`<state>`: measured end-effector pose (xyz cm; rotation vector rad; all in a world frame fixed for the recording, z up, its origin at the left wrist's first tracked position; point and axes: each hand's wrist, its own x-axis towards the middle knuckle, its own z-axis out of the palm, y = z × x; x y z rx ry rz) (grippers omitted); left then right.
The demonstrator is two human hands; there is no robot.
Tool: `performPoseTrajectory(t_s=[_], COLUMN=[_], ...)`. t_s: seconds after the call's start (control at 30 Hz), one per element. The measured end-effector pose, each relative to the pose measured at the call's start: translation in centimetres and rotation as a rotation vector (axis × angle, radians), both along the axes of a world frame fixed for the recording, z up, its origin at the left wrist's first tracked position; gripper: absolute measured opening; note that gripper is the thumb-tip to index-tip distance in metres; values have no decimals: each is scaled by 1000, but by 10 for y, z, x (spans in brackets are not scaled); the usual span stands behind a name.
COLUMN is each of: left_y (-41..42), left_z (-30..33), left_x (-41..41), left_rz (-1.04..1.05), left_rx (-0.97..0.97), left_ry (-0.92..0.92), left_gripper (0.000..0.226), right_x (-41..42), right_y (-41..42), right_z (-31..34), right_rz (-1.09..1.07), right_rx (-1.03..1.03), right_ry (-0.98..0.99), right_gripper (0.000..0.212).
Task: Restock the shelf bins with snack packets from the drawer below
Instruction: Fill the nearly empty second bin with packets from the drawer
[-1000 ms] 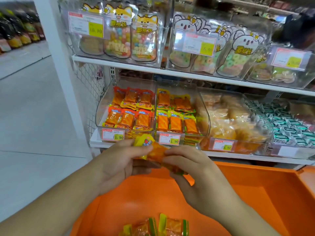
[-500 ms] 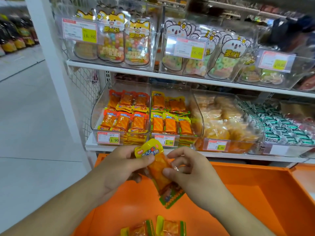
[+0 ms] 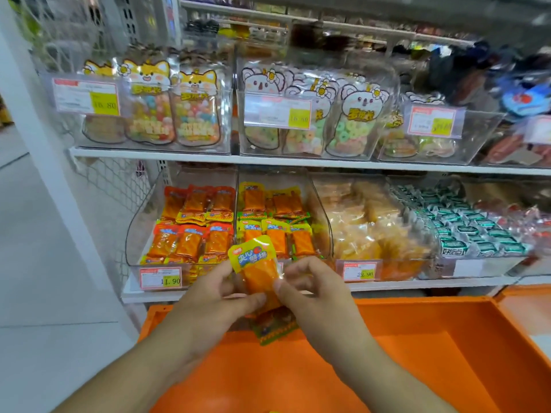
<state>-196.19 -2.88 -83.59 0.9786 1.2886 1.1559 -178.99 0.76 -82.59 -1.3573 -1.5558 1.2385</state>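
room: shop aisle, pale tiled floor [image 3: 44,263] at left, white shelf upright [image 3: 38,150] running down the left side, wire mesh panel [image 3: 119,186] behind it.
upper shelf [image 3: 298,162]: clear bins of animal-shaped candy pouches [image 3: 196,111], price tags on the fronts.
lower shelf [image 3: 417,283]: row of clear bins. left bin [image 3: 185,228] has red-orange packets; middle bin [image 3: 274,228] has yellow-topped orange packets; next bin [image 3: 372,231] has pale clear-wrapped snacks; far right, green-and-white packets [image 3: 465,231].
drawer [image 3: 447,338]: orange, pulled out below the lower shelf, floor mostly bare where it shows.
snack packet [image 3: 256,266]: yellow top, orange body, held upright over the drawer's back edge, in front of the middle bin's lower front. second packet [image 3: 274,326] with a green edge shows just below it, behind the fingers.
left hand [image 3: 208,296]: thumb and fingers pinch the packet's left side.
right hand [image 3: 316,293]: thumb and fingertips pinch its right edge.
blur: top-right shelf contents smeared, unreadable.
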Motion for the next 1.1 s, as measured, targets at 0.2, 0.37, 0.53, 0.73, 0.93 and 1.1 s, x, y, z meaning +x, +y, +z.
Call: performPoseTrajectory(t_s=[0.2,0.37,0.53,0.73,0.93,1.1], left_y=[80,153,195,201,196,189], left_z=[12,8,-20,-33,-29,-29], left_x=[10,33,56,72,68,71], left_rz=[136,196,150,94,95,59], left_rx=[-33,-18,-43,11,-6,-12], left_ry=[217,526,711,998,1174,1174], left_gripper=[31,34,38,27,43,28], right_x=[44,60,62,66,68,69], right_y=[68,110,120,123,118,116], right_z=[9,-15,-30,-37,-34,-33], right_rz=[-3,101,73,70,91,80], right_rx=[352,398,423,437,416,415], right_ry=[-435,-621,-607,-651,-709,-713], right_gripper=[31,44,41,50,66,56])
